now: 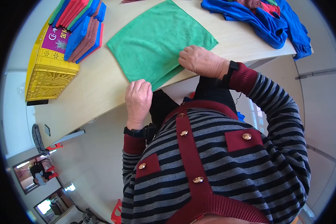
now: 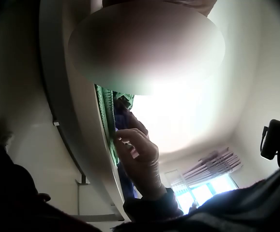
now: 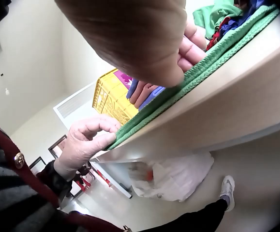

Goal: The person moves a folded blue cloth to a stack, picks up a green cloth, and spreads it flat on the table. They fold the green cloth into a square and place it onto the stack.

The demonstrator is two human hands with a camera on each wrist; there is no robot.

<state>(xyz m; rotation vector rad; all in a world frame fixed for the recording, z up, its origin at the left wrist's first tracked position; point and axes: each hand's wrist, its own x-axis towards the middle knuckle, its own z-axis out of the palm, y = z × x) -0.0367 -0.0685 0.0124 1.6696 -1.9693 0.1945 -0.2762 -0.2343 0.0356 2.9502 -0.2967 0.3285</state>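
Striped black-and-grey knit cardigan with maroon trim [image 1: 227, 168] is nearest us in the head view. Beyond it we find a green, rectangular fabric cloth [image 1: 149, 41], doubled over, along the near edge of the pale wood-topped bench [image 1: 97, 89]. One bare hand, the left grip [image 1: 139, 100], pinches its near-left corner; the right grip [image 1: 203, 61] pinches its near edge farther along. Folded multicoloured cloths [image 1: 82, 41] stack by a yellow plastic crate [image 1: 52, 80].

In the left wrist view, blur hides the nearer hand; we make out the right one pinching the hem.

In the right wrist view, two green hems run together. We judge this as folding, edges being matched; next calls for smoothing the layers.
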